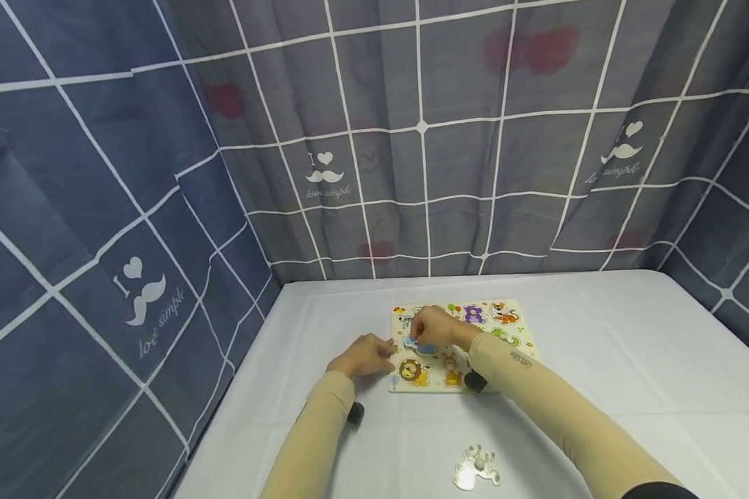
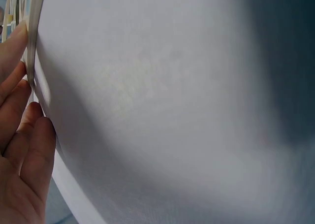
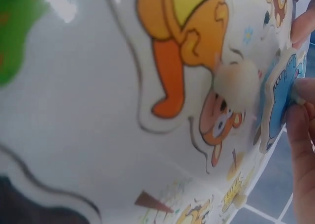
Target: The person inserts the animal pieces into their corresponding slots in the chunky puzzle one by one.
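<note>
A wooden knob puzzle board with cartoon animals lies on the white table. My right hand is over its left part, pinching a blue animal puzzle piece by its knob. That piece tilts up from the board in the right wrist view. At the board's left edge, the extended fingers of my left hand touch the rim, thumb apart from them. Just below the blue piece are the lion piece and the kangaroo piece.
A loose pale, shiny animal-shaped piece with a knob lies near the front of the white table. Purple bear and tiger pieces are at the board's far side. A grey checked curtain surrounds the table.
</note>
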